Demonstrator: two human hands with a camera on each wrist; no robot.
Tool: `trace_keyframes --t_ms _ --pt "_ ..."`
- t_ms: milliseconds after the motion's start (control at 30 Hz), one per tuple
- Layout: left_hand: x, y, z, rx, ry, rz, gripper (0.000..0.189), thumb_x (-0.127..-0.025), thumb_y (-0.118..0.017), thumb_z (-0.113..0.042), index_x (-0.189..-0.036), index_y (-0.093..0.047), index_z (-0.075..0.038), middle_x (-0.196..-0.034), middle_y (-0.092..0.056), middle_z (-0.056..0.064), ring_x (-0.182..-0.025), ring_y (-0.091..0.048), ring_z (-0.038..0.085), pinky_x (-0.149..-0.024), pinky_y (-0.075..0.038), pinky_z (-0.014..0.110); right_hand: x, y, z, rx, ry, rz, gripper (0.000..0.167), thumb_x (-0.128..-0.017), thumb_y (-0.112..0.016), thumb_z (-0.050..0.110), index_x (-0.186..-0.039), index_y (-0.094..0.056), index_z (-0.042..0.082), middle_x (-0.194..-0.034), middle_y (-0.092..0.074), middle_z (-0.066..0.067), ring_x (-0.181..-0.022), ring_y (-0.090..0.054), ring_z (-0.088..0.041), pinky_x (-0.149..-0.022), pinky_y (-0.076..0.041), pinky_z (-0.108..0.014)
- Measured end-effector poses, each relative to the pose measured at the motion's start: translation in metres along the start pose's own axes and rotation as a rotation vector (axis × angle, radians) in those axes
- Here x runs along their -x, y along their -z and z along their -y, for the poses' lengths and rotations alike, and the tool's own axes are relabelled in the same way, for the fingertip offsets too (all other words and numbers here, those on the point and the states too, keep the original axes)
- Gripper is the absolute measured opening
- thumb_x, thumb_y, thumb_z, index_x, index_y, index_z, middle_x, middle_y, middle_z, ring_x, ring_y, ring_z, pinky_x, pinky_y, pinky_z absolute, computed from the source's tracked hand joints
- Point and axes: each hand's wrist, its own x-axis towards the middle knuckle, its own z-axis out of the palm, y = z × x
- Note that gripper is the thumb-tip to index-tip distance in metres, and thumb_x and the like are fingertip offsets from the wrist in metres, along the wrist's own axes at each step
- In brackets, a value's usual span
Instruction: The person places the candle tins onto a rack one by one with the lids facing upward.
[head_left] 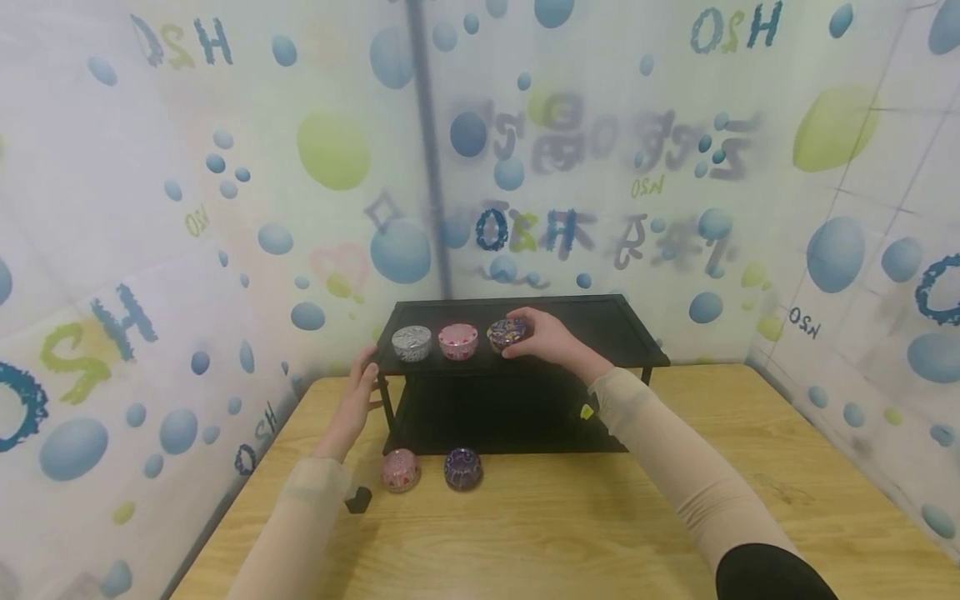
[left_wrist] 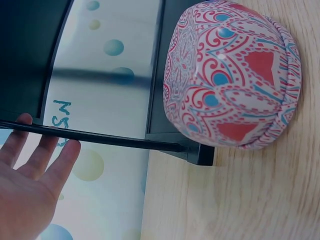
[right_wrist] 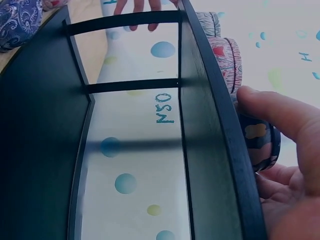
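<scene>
A two-tier black shelf (head_left: pixel 577 321) stands on the wooden table. On its top tier, my right hand (head_left: pixel 553 337) grips a dark blue round tin (head_left: pixel 504 333) with yellow patterning, thumb on the near side. The right wrist view shows this tin (right_wrist: pixel 257 137) against the shelf's top edge. Left of it sit a pink-and-red tin (head_left: pixel 458 342) and a grey-and-white tin (head_left: pixel 412 342). At the shelf's left end is my left hand (head_left: pixel 356 408), its fingers extended; in the left wrist view those fingers (left_wrist: pixel 62 162) touch the thin black side bar (left_wrist: pixel 115 141).
On the table before the shelf stand a red-patterned tin (head_left: pixel 401 470) and a dark purple tin (head_left: pixel 462 468). A small black object (head_left: pixel 359 500) lies near the left forearm. Curtains (head_left: pixel 337 225) printed with bubbles surround the table (head_left: pixel 540 533).
</scene>
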Motion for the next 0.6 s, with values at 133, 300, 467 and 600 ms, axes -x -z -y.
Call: trace_keyframes --t_ms 133,300,467,600 --pt "0.0004 0.0002 0.0010 -0.005 -0.001 -0.003 0.059 -0.104 -0.030 -0.045 -0.155 -0.013 -0.020 -0.158 -0.009 0.017 -0.129 -0.032 0.052 -0.098 -0.034 0.068 -0.0004 -0.0003 0.0005 0.002 -0.002 0.007 0.069 -0.076 -0.081 0.018 -0.135 -0.050 0.005 -0.128 -0.055 -0.018 -0.114 -0.054 -0.031 -0.090 -0.050 -0.042" --pt "0.0003 -0.0001 0.0010 -0.016 -0.005 -0.004 0.058 -0.104 -0.030 -0.046 -0.155 -0.014 -0.022 -0.158 -0.011 0.016 -0.128 -0.034 0.051 -0.097 -0.035 0.068 -0.0020 0.0002 0.0002 0.016 -0.014 0.010 0.069 -0.075 -0.082 0.019 -0.136 -0.050 0.005 -0.129 -0.055 -0.017 -0.115 -0.054 -0.031 -0.090 -0.050 -0.042" --pt "-0.0001 0.0001 0.0017 -0.015 -0.009 -0.001 0.059 -0.104 -0.030 -0.046 -0.155 -0.014 -0.021 -0.158 -0.010 0.018 -0.128 -0.034 0.053 -0.097 -0.035 0.069 -0.0014 0.0008 0.0005 0.037 -0.019 0.016 0.070 -0.076 -0.082 0.020 -0.136 -0.050 0.004 -0.130 -0.055 -0.018 -0.115 -0.054 -0.031 -0.091 -0.049 -0.042" --pt "-0.0003 0.0002 0.0027 -0.019 -0.005 0.000 0.058 -0.104 -0.030 -0.046 -0.155 -0.014 -0.022 -0.157 -0.010 0.018 -0.128 -0.033 0.053 -0.097 -0.035 0.068 -0.0014 0.0008 0.0000 0.037 -0.022 0.024 0.070 -0.076 -0.082 0.020 -0.136 -0.050 0.004 -0.129 -0.055 -0.018 -0.115 -0.054 -0.032 -0.091 -0.049 -0.043"
